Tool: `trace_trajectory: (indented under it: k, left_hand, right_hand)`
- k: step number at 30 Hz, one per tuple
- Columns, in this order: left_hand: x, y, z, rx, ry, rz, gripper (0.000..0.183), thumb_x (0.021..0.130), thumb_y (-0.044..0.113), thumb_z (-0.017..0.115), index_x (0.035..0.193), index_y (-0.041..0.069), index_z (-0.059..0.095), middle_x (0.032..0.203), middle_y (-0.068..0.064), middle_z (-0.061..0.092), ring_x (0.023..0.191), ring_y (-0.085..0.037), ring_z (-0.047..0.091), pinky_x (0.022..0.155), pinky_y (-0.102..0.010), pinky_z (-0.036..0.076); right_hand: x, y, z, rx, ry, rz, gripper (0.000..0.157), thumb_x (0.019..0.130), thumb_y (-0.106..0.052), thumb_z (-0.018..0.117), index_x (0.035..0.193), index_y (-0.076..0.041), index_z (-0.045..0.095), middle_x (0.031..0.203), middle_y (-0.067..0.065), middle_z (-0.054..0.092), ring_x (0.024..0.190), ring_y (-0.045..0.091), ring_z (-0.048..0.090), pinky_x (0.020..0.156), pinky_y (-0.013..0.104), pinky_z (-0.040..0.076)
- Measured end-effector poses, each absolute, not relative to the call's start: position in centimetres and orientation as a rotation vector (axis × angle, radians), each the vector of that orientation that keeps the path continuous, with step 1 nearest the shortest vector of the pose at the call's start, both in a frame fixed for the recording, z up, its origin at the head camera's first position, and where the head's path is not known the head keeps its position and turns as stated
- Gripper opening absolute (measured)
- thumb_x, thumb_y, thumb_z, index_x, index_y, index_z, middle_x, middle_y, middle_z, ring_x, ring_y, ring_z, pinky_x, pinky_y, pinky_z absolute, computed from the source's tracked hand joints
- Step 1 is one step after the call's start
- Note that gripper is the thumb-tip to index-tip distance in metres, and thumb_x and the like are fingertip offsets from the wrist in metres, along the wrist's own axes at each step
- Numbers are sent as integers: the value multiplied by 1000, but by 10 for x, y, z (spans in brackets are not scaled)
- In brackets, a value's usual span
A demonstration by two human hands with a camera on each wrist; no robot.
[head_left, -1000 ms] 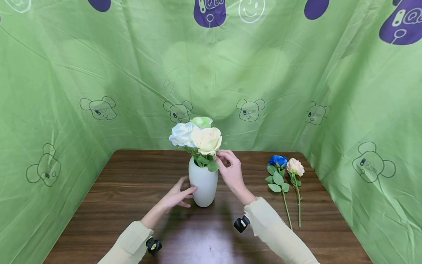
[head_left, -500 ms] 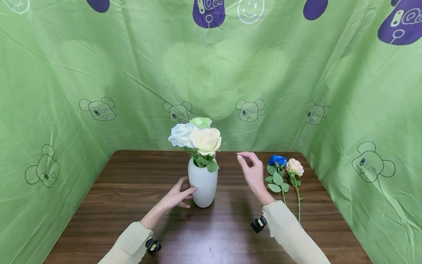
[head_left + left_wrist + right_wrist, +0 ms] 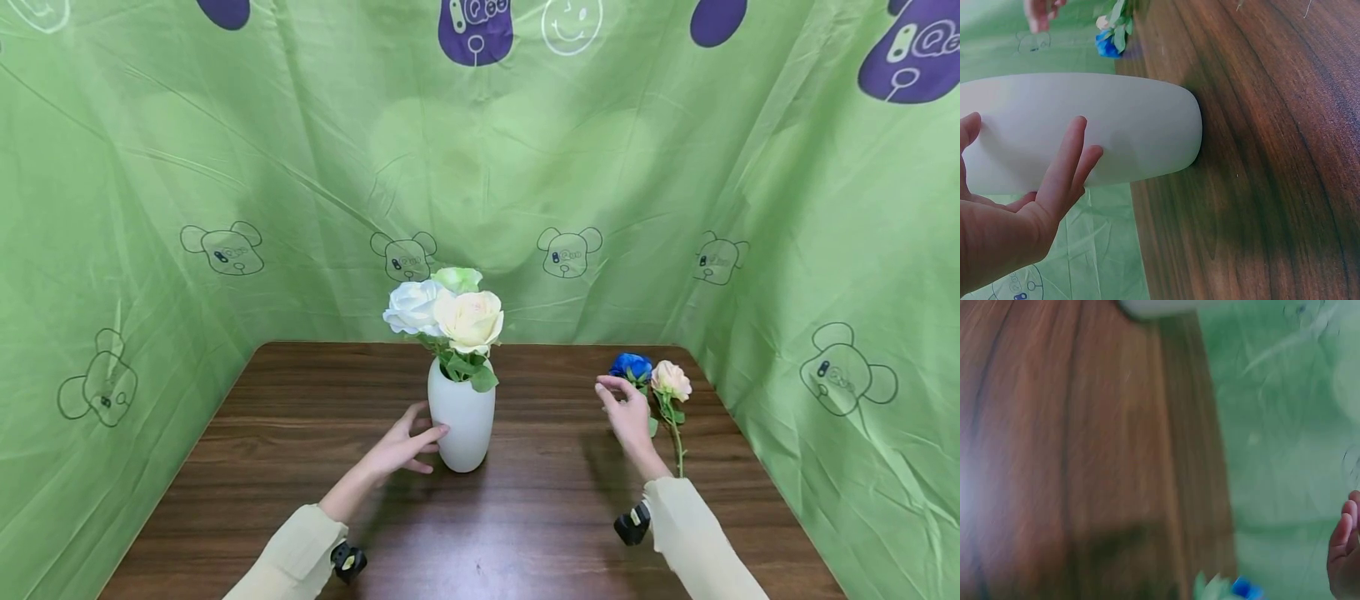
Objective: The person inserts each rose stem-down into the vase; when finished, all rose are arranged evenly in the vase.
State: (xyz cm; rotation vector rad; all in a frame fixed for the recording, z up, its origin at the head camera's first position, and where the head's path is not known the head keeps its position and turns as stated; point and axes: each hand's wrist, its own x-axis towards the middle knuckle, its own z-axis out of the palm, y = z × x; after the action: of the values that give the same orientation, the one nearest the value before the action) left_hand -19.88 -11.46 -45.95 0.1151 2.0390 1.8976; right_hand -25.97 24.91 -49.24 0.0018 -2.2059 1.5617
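Note:
A white vase [image 3: 462, 421] stands upright on the table, bearing a white rose [image 3: 414, 307], a cream rose [image 3: 470, 321] and a pale green flower [image 3: 457, 279]. My left hand [image 3: 401, 442] holds the vase low on its left side, thumb on the front and some fingers behind. Two fingers [image 3: 1063, 165] lie fairly straight along its wall in the left wrist view. To the right, my right hand [image 3: 628, 412] hovers beside a blue rose [image 3: 632, 367] with its fingers loosely bent and nothing between them. The hand and forearm hide most of that rose's stem.
A pale pink rose [image 3: 671, 381] lies right of the blue one, its lower stem hidden by the right sleeve. The wooden table [image 3: 300, 433] is bounded by green printed cloth [image 3: 315, 208] at the back and both sides.
My right hand has left the leaves at the vase's mouth and moved right to the blue rose. My left hand and the vase have stayed in place.

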Motion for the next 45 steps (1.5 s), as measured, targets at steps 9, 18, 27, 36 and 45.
trace_trajectory:
  k: [9,18,27,36,45]
  left_hand:
    - [-199,-116,-461,102,2035,1907,75,83,33,62,137,7,17,129,-29,30,98,-40,51,59,-42,53]
    - [-199,-115,-460,115,2033,1907,74,83,33,62,136,8,17,129,-29,29,99,-41,51,59,-42,53]
    - [-199,-115,-459,107,2044,1898,74,83,33,61,137,8,17,129,-29,29,99,-40,51,59,-42,53]
    - [-198,-116,-460,106,2036,1899,74,83,33,62,136,8,18,129,-29,29,99,-40,51,62,-45,52]
    - [-200,-116,-460,110,2034,1893,75,83,34,61,137,8,16,130,-29,28,99,-40,51,63,-47,51]
  right_hand:
    - [-242,290,-511,-302,-2383,1359,27,81,-21,63,98,0,64,94,12,63,73,11,54,57,19,41]
    - [-233,311,-524,-546,-2492,1251,26,81,-15,61,102,0,63,87,13,62,78,22,53,64,28,39]
    - [-222,324,-542,-522,-2687,1188,36,76,-14,63,105,6,57,82,13,63,70,23,57,65,34,42]
    - [-217,325,-546,-604,-2778,1147,38,78,-17,62,111,1,55,79,8,63,65,21,58,62,40,42]
    - [-224,316,-552,-413,-2680,1323,33,78,-5,58,109,8,54,79,14,63,55,11,57,62,31,47]
